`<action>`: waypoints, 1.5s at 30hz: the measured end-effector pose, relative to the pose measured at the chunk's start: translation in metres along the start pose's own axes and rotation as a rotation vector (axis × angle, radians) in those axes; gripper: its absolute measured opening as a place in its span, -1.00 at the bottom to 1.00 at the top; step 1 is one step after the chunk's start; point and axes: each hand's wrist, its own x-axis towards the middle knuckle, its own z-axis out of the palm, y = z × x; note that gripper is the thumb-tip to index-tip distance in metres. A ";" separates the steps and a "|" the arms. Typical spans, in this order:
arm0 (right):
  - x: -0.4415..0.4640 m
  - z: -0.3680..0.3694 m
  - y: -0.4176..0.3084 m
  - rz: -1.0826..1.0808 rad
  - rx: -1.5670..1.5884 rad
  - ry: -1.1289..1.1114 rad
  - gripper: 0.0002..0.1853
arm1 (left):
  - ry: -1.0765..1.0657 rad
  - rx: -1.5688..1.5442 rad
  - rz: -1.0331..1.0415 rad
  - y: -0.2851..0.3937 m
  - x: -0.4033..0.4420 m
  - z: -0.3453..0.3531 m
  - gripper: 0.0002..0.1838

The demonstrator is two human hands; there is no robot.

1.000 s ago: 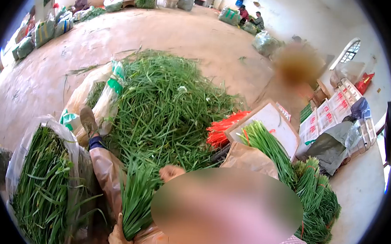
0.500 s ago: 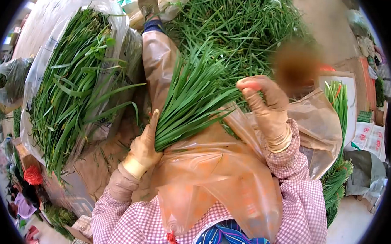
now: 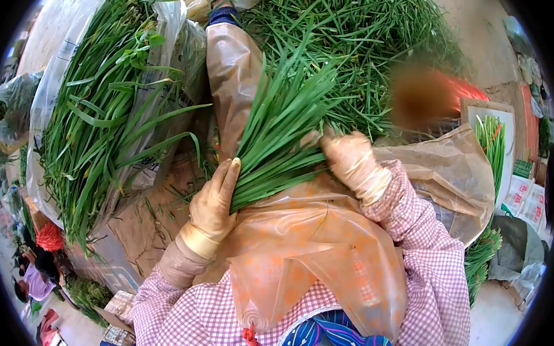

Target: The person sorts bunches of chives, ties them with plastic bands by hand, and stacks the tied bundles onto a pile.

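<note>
A bunch of garlic chives (image 3: 285, 136), long flat green leaves, lies over my lap with its leaves fanned away from me. My left hand (image 3: 215, 198), in a tan glove, grips the near end, with its fingers stretched along the side of the bunch. At the right side of the leaves is my right hand (image 3: 352, 161), also gloved. Its fingers are curled at the leaves, and the fingertips are partly hidden by them. An orange-brown plastic apron (image 3: 317, 236) covers my lap under the bunch.
A large heap of loose chives (image 3: 356, 46) spreads ahead. On the left, a clear plastic bag (image 3: 40, 156) holds more long greens (image 3: 94, 122). Tied chives (image 3: 490, 136) stand at the right beside a light board (image 3: 471, 110). A red mesh bundle (image 3: 50, 237) lies far left. A brown blur covers part of the right.
My right hand has come down and left from above the apron to the side of the bunch. A reddish thing is no longer visible at its fingertips. My left hand keeps its grip.
</note>
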 end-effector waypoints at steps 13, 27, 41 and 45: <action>0.024 -0.069 -0.013 0.336 1.234 0.028 -0.85 | -0.144 0.222 -0.013 0.010 0.000 -0.004 0.02; 0.035 -0.036 -0.030 0.444 1.459 0.179 -0.82 | -0.032 0.322 0.084 0.007 0.002 0.001 -0.25; 0.066 -0.050 -0.002 0.389 1.048 -0.205 -0.72 | -0.055 0.393 0.125 0.012 0.006 -0.006 -0.27; 0.077 -0.051 -0.008 0.424 1.120 -0.328 -0.71 | -0.102 0.367 0.126 0.016 0.011 -0.013 -0.35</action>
